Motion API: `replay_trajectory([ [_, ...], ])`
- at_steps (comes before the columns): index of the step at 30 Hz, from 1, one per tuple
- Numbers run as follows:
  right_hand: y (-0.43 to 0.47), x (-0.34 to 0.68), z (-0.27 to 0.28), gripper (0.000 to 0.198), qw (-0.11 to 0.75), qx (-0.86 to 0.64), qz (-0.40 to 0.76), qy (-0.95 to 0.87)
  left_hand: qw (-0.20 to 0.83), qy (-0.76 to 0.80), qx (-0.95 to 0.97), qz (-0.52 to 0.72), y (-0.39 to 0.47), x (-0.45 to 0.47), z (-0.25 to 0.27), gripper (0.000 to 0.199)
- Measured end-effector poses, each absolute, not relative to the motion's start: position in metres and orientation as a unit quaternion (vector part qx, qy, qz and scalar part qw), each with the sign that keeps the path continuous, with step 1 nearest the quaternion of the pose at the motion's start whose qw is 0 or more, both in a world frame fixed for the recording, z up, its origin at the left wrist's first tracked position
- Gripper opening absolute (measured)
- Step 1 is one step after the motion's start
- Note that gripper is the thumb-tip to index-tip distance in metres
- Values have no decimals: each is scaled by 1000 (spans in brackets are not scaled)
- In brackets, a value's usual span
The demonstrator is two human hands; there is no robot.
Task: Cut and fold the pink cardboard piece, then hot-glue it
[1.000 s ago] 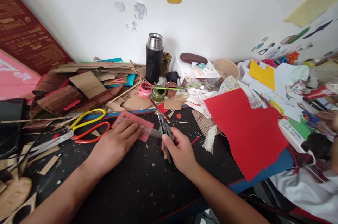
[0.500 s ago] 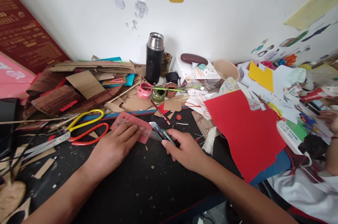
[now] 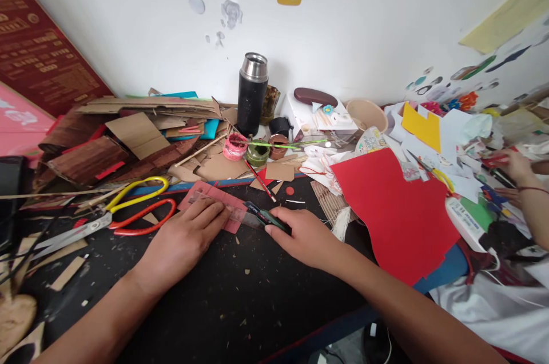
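My left hand (image 3: 195, 232) lies with its fingers flat on a clear ruler (image 3: 246, 218), pressing it onto a piece of pink-red card (image 3: 231, 202). The card rests on the black tabletop, partly hidden under my fingers. My right hand (image 3: 295, 235) is closed around a dark green utility knife (image 3: 266, 216). The knife's front end points left, close to the card's right edge and beside the ruler. Whether the blade touches the card I cannot tell.
Yellow-and-red-handled scissors (image 3: 112, 212) lie left. Behind stand a black flask (image 3: 252, 98) and open paint jars (image 3: 258, 152). Cardboard scraps (image 3: 139, 135) are piled back left. Red sheet (image 3: 392, 210) and a power strip (image 3: 465, 221) lie right, near another person's hand (image 3: 518, 167).
My right hand has rotated the knife slightly, its front end now lower and darker. My left hand keeps its place on the ruler. The other person's hand has come further into view at right.
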State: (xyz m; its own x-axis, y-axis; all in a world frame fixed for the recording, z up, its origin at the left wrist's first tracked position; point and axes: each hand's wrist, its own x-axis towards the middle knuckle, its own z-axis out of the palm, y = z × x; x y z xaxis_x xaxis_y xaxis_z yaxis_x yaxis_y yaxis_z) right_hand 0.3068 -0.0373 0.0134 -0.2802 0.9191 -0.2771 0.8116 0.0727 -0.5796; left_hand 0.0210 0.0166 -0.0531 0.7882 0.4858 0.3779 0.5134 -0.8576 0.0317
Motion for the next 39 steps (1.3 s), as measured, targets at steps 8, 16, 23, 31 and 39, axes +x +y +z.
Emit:
replay_trajectory([
  [8,-26,303,26,19,-45,-559,229,-796,34,-271,-942,-193,14,26,-49,41],
  [16,-16,290,37,20,-107,-542,187,-812,62,-264,-943,-194,15,28,-46,40],
  [23,-16,291,38,22,-115,-547,157,-814,55,-264,-943,-195,15,29,-45,39],
  [31,-13,286,41,22,-136,-539,155,-817,16,-277,-941,-192,15,27,-48,40],
  [39,-7,282,45,19,-150,-521,129,-830,4,-296,-935,-194,13,28,-51,43],
])
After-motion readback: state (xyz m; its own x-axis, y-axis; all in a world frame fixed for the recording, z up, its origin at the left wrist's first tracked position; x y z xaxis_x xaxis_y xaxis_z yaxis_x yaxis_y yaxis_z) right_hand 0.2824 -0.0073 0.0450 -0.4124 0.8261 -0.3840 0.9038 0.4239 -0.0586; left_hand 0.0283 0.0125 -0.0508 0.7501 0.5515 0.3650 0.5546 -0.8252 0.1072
